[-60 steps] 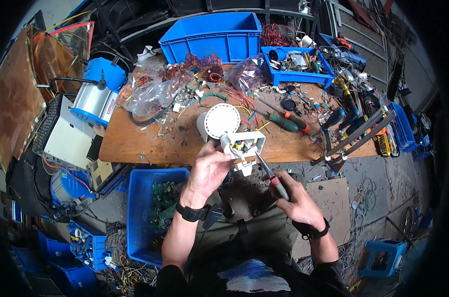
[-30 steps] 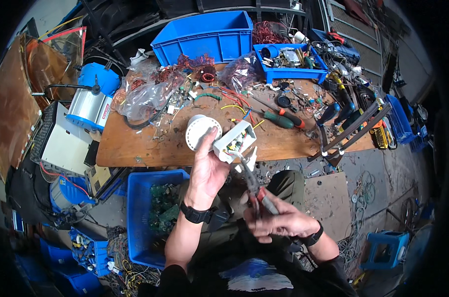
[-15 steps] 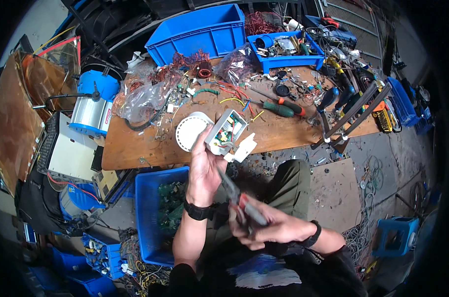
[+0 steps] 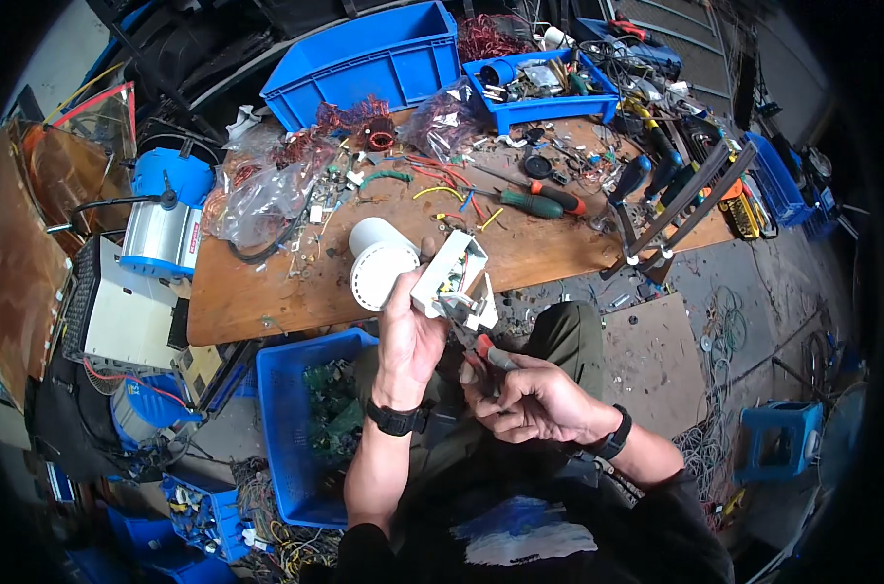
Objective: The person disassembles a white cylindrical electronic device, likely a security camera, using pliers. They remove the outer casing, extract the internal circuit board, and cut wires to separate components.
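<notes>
My left hand [image 4: 409,341] is closed around a white plastic device, just in front of the workbench. One part of the device is a round cylinder [image 4: 384,275] with a ring of slots on its end. Beside it is an open rectangular box [image 4: 447,265] with a green circuit board and wires inside. A loose-looking white flap [image 4: 482,304] hangs at the box's near end. My right hand [image 4: 534,401] grips pliers [image 4: 487,350] with red and grey handles. Their jaws point up at the near end of the box; whether they touch it I cannot tell.
On the wooden workbench [image 4: 238,302] lie screwdrivers [image 4: 534,202], wire scraps and plastic bags. Blue bins [image 4: 364,68] stand along the back. A metal stand [image 4: 671,214] rises at the right. Below, a blue crate [image 4: 291,467] holds green circuit boards.
The pliers have moved up from below my left hand to the near end of the box. My left hand has tilted the device, showing more of the cylinder's side.
</notes>
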{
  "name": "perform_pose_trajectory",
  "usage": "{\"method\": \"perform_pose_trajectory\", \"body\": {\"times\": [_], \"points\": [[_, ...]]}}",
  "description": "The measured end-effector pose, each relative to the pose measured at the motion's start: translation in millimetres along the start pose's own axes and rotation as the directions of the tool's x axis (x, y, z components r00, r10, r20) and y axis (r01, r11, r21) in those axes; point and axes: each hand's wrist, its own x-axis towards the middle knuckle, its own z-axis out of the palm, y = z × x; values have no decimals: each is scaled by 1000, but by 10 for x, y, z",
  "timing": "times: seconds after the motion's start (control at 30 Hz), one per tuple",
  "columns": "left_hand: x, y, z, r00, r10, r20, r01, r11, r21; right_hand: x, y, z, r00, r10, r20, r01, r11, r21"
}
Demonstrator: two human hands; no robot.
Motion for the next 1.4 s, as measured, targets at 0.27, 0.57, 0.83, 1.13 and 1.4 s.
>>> {"method": "perform_pose_trajectory", "body": {"times": [0.27, 0.57, 0.83, 1.13, 1.4], "points": [[-9, -65, -133, 996, 60, -63, -52, 990, 132, 16, -176, -100, 991, 118, 61, -128, 967, 219], [132, -152, -233, 991, 85, -99, -63, 977, 205, 121, -71, -7, 1000, 23, -2, -23, 992, 127], [91, -193, -316, 999, 46, -17, -45, 994, 95, 142, -131, -289, 989, 84, 121, -110, 968, 225], [108, -280, -216, 978, 184, -96, -175, 980, 91, 280, 129, -120, 908, -374, -187, 150, 709, -690], [185, -424, -152, 973, 113, -200, -111, 994, 22, 424, 178, -233, 637, -771, -10, 174, 156, -972]]}}
